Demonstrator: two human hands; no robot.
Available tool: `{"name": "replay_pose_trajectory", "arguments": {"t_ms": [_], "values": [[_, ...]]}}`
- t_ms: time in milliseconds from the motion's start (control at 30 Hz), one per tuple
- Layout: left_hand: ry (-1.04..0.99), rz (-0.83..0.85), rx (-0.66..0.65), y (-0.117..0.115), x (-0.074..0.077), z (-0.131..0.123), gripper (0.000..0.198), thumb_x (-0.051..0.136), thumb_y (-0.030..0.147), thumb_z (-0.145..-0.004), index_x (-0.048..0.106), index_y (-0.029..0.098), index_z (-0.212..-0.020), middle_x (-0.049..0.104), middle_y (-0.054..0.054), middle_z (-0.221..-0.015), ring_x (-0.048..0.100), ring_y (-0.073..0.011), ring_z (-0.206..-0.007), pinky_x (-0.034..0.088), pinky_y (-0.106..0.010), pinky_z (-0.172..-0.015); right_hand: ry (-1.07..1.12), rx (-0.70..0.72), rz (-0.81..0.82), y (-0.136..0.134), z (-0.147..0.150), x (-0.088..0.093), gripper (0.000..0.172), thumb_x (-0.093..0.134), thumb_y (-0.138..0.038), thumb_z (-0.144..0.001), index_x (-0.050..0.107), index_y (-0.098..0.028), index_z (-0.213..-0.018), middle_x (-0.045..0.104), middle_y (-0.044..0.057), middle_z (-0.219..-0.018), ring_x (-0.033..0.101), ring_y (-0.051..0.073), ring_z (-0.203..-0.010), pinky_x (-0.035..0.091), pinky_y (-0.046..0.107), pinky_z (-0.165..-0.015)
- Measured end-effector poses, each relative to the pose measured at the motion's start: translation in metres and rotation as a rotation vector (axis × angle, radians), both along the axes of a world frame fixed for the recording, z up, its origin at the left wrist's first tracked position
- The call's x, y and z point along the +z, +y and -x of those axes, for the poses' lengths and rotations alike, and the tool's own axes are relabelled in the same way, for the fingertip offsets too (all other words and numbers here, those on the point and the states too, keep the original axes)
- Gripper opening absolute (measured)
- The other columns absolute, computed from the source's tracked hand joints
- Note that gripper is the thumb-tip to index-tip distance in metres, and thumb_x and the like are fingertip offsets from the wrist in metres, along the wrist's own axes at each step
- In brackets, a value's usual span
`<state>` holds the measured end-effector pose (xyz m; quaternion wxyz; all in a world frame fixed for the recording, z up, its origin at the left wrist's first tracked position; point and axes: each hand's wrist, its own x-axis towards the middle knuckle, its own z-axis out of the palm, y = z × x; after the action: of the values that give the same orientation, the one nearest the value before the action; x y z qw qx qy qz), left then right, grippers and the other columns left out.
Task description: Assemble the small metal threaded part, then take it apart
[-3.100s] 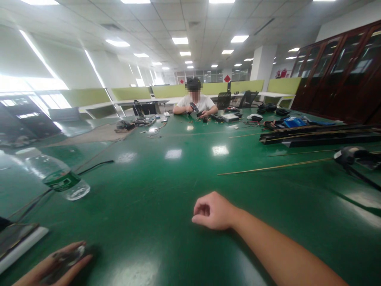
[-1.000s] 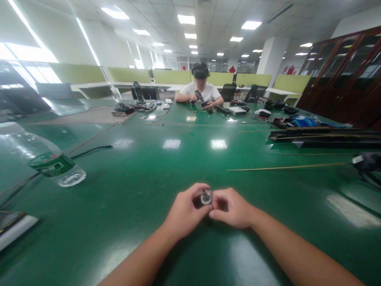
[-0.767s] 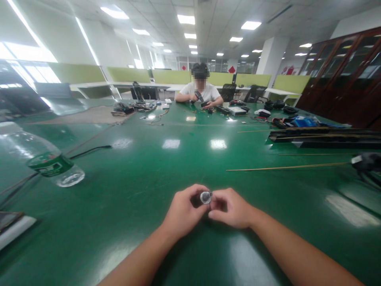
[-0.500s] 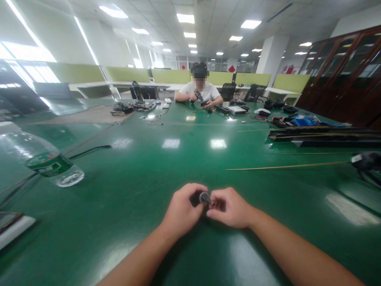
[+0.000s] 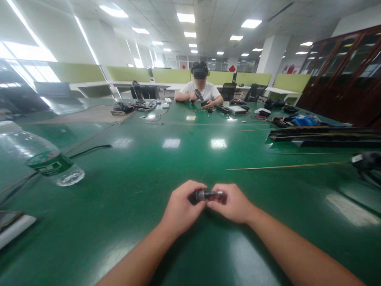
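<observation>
In the head view, my left hand [image 5: 182,207] is closed round the thick end of a short dark cylindrical tool with a thin silver tip [image 5: 205,194]. The tool is level, its tip pointing right. Curled about the tip end are the fingers of my right hand [image 5: 233,204]; the thumb and fingertips of both hands nearly meet below the tool. Much of the thick end is hidden in my left palm, so its exact kind does not show. Both hands are low, over the near part of the green table [image 5: 154,167].
A clear bottle with a green label [image 5: 55,165] lies tilted at the left, by a black cable [image 5: 91,150]. Thin brass-coloured rods [image 5: 285,166] and black channel pieces [image 5: 321,137] are at the right. Across the table a person [image 5: 202,89] holds a power tool.
The tool has turned in my hands: its tip faced toward me and right, and now points right, side-on. My right hand has shifted slightly up with it.
</observation>
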<state>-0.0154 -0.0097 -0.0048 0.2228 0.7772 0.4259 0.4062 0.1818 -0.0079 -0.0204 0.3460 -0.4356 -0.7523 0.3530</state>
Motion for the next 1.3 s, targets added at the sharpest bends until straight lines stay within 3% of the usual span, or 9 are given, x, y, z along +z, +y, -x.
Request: {"name": "replay_pose_trajectory", "arguments": {"t_ms": [67, 267, 567, 833, 1300], "values": [[-0.005, 0.003, -0.005, 0.0003, 0.0004, -0.0001, 0.022, 0.071, 0.011, -0.074, 0.069, 0.022, -0.094, 0.069, 0.000, -0.091, 0.063, -0.0164, -0.085, 0.048, -0.028, -0.078, 0.031, -0.024, -0.007, 0.0010, -0.0008, -0.0001, 0.010, 0.069, -0.022, -0.077, 0.062, -0.017, -0.083, 0.063, -0.001, -0.070, 0.056, 0.013, -0.059, 0.043, 0.022, -0.056], [-0.003, 0.002, -0.028, 0.0028, -0.0005, 0.0000, 0.021, 0.069, 0.009, -0.076, 0.071, 0.023, -0.091, 0.070, 0.000, -0.090, 0.063, -0.0152, -0.085, 0.048, -0.026, -0.077, 0.083, -0.048, -0.080, 0.0017, 0.0005, -0.0010, 0.025, 0.066, -0.012, -0.073, 0.062, -0.019, -0.096, 0.068, 0.001, -0.083, 0.062, 0.015, -0.070, 0.048, 0.024, -0.064], [-0.009, 0.022, -0.032, 0.0047, -0.0027, 0.0007, 0.026, 0.071, 0.006, -0.075, 0.072, 0.024, -0.094, 0.070, 0.000, -0.093, 0.064, -0.0146, -0.088, 0.048, -0.025, -0.079, 0.082, -0.022, -0.101, 0.0020, 0.0009, -0.0019, 0.022, 0.066, -0.010, -0.073, 0.067, -0.018, -0.093, 0.071, 0.003, -0.085, 0.066, 0.016, -0.073, 0.051, 0.025, -0.067], [-0.001, 0.052, -0.026, 0.0072, -0.0061, 0.0020, 0.024, 0.076, 0.015, -0.073, 0.073, 0.025, -0.094, 0.072, 0.000, -0.092, 0.065, -0.0154, -0.086, 0.049, -0.026, -0.078, 0.074, -0.032, -0.117, 0.0032, 0.0006, -0.0047, 0.021, 0.067, -0.011, -0.076, 0.072, -0.018, -0.095, 0.075, 0.004, -0.088, 0.069, 0.018, -0.078, 0.053, 0.026, -0.072], [0.009, 0.183, 0.070, 0.0099, -0.0057, 0.0041, 0.026, 0.081, 0.018, -0.067, 0.074, 0.025, -0.091, 0.074, 0.001, -0.089, 0.068, -0.0173, -0.083, 0.051, -0.027, -0.076, 0.037, -0.070, -0.086, 0.0058, -0.0019, -0.0041, 0.013, 0.069, -0.015, -0.077, 0.075, -0.018, -0.089, 0.075, 0.003, -0.081, 0.068, 0.018, -0.072, 0.051, 0.026, -0.068]]}}
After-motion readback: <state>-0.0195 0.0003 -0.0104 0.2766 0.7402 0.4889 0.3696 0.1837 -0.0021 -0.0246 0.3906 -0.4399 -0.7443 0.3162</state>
